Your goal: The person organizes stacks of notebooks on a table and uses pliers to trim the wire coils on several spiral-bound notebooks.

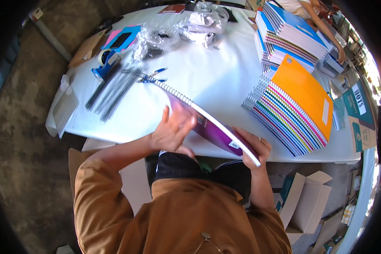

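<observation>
A purple spiral notebook [213, 129] is held tilted on edge over the near side of the white table [207, 76], its wire spine pointing to the far left. My left hand [172, 132] presses flat against its purple cover. My right hand [254, 146] grips the notebook's near lower corner. A fanned stack of spiral notebooks with an orange one on top [298, 106] lies just right of it.
Loose black spiral wires [112, 91] lie at the table's left, near a blue tape dispenser [106, 61] and two blue pens [154, 76]. Crumpled clear plastic wrap [190, 27] sits at the back. Blue notebook stacks [288, 36] and another person's arm [326, 29] are far right. Open cardboard boxes [309, 203] stand below.
</observation>
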The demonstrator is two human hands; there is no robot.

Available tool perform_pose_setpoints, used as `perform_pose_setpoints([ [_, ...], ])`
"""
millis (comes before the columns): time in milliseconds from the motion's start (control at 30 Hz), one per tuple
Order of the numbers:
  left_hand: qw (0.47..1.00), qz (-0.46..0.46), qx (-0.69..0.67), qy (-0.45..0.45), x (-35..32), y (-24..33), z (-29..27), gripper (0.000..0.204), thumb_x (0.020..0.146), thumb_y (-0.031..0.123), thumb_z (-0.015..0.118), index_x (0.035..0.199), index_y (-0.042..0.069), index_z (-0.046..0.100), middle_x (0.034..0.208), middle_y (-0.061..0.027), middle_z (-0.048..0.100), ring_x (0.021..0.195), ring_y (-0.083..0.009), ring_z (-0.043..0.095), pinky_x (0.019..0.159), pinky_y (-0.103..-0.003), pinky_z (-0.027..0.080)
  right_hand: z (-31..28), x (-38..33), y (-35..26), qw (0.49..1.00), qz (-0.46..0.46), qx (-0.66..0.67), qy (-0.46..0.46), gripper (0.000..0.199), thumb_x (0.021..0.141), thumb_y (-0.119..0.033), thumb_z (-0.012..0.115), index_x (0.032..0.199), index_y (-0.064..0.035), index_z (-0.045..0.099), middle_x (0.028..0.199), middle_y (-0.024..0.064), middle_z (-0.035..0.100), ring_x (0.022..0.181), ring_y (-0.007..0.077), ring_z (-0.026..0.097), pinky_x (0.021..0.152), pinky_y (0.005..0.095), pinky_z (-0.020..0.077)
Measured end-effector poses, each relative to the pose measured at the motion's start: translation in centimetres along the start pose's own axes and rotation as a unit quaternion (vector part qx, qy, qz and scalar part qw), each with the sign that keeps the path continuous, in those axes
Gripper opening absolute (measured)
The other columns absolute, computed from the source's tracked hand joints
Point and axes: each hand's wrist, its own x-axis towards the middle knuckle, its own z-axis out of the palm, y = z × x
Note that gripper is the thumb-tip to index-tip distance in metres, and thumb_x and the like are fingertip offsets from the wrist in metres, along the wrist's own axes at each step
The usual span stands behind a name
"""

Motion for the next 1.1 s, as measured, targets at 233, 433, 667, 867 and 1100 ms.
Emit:
perform_pose_setpoints([
  [233, 0.976, -0.089, 0.045, 0.195, 4.0, -3.4, -1.4, 0.108, 0.079, 0.077, 0.035, 0.143, -0.007, 0.011, 0.147, -0.0337, 0.005, 0.139, -0.0441, 0.002, 0.109, -0.058, 0.003, 1.5, 0.6, -1.0, 0.997, -0.061, -0.040, -0.023, 0.035, 0.071, -0.002, 0.069, 0.105, 0.0048, 0.066, 0.098, 0.0177, 0.068, 0.086, 0.0252, 0.068, 0.076, 0.0309, 0.0532],
  [433, 0.977, -0.029, -0.037, 0.206, 2.2, 0.1, -0.8, 0.115, 0.068, 0.082, 0.047, 0.139, -0.007, 0.027, 0.139, -0.0314, 0.028, 0.130, -0.0506, 0.023, 0.105, -0.063, 0.013, 1.8, 0.4, -0.4, 0.998, -0.057, 0.031, -0.020, 0.033, 0.072, -0.005, 0.071, 0.102, 0.0061, 0.065, 0.095, 0.0162, 0.069, 0.083, 0.0239, 0.069, 0.071, 0.0297, 0.0539],
  [667, 0.925, -0.120, 0.092, 0.349, 1.4, -4.8, -1.4, 0.117, 0.072, 0.085, 0.032, 0.142, -0.007, 0.017, 0.143, -0.0307, 0.020, 0.136, -0.0423, 0.014, 0.108, -0.058, 0.002, 1.8, -0.1, -1.1, 0.997, -0.070, 0.001, -0.012, 0.036, 0.072, -0.008, 0.072, 0.106, 0.0033, 0.065, 0.097, 0.0173, 0.068, 0.081, 0.0261, 0.068, 0.068, 0.0312, 0.0532],
  [867, 0.965, 0.004, -0.080, 0.252, 4.9, 2.4, -0.3, 0.112, 0.073, 0.082, 0.038, 0.142, -0.005, 0.020, 0.141, -0.0354, 0.021, 0.135, -0.0491, 0.009, 0.106, -0.062, -0.001, 2.3, 0.4, -0.6, 0.996, -0.084, -0.008, 0.034, 0.036, 0.072, -0.006, 0.071, 0.106, 0.0037, 0.065, 0.096, 0.0179, 0.068, 0.078, 0.0256, 0.068, 0.066, 0.0296, 0.0535],
  [1100, 0.969, -0.123, -0.056, 0.207, 4.8, 0.1, 0.4, 0.121, 0.069, 0.084, 0.041, 0.141, -0.008, 0.012, 0.146, -0.0304, 0.018, 0.137, -0.0453, 0.009, 0.106, -0.061, 0.002, 2.6, 0.5, -1.6, 0.999, -0.042, -0.024, 0.013, 0.034, 0.072, -0.006, 0.071, 0.104, 0.0048, 0.065, 0.093, 0.0169, 0.069, 0.079, 0.0261, 0.068, 0.069, 0.0299, 0.0532],
])
